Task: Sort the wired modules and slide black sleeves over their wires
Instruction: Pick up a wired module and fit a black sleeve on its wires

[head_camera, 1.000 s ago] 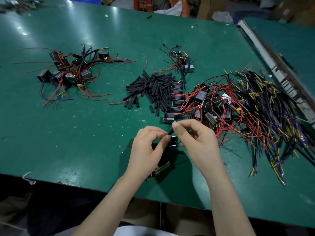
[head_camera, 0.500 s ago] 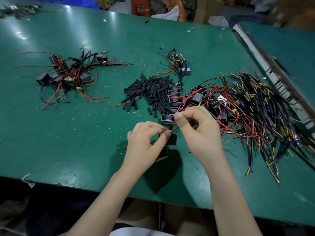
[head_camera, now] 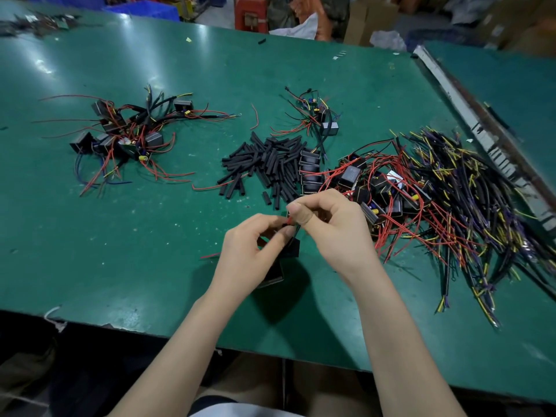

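Pinching a red wire (head_camera: 289,220), left hand (head_camera: 249,251) and right hand (head_camera: 334,230) have risen slightly above the surface (head_camera: 120,251); the black module (head_camera: 291,247) hangs between them, sleeve pile (head_camera: 264,167) beyond.

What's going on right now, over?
Both hands busy: left hand and right hand pinch a module's red wire. Sleeve pile just behind. Nothing in the way.
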Demonstrator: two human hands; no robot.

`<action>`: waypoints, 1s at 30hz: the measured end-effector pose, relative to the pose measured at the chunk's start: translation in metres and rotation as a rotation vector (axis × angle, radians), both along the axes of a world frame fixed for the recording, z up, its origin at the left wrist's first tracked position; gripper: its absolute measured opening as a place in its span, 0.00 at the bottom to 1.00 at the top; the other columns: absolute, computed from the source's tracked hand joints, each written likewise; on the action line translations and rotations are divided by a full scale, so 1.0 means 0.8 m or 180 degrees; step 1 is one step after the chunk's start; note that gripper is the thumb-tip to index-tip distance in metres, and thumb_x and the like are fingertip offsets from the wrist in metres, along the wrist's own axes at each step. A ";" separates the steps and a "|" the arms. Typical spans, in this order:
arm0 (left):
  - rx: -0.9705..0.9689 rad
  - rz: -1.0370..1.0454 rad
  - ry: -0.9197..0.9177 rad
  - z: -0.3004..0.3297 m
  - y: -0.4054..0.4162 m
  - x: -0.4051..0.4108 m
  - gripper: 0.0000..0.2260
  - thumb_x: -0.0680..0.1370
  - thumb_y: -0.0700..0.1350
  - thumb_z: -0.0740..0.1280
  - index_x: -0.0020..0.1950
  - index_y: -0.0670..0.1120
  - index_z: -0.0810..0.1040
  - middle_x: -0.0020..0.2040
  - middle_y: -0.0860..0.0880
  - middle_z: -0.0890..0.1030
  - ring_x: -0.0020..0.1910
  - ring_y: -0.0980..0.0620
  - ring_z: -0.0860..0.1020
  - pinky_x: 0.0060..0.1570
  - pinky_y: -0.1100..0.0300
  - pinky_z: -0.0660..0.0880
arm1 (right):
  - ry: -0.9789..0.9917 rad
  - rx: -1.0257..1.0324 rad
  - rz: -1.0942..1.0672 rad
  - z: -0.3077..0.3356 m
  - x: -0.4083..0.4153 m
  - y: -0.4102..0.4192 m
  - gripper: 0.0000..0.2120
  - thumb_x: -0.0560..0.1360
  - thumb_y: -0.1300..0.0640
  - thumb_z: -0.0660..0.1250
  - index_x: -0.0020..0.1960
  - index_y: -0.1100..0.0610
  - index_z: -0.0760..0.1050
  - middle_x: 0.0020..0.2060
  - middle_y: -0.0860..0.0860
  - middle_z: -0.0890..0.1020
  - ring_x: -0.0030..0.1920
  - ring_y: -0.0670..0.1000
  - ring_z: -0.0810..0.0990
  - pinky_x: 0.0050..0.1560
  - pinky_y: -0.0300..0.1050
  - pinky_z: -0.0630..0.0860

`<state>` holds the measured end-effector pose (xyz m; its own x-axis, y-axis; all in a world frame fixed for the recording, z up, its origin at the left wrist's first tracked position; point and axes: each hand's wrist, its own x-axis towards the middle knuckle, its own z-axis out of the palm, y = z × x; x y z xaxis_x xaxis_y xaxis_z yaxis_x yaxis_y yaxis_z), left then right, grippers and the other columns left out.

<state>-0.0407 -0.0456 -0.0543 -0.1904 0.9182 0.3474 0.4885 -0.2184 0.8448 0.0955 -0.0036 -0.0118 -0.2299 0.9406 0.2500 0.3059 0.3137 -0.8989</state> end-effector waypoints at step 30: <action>-0.0052 0.0349 0.0325 -0.025 -0.007 -0.007 0.10 0.75 0.31 0.64 0.47 0.45 0.79 0.44 0.55 0.81 0.45 0.59 0.77 0.49 0.67 0.72 | 0.2168 -0.2901 0.0160 -0.044 -0.018 -0.005 0.11 0.75 0.63 0.68 0.56 0.56 0.78 0.28 0.43 0.78 0.25 0.41 0.69 0.25 0.32 0.66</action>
<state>-0.0461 -0.0509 -0.0743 -0.2544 0.8994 0.3554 0.5922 -0.1457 0.7925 0.0809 -0.0077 -0.0466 -0.3506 0.8296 -0.4346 -0.3276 -0.5434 -0.7729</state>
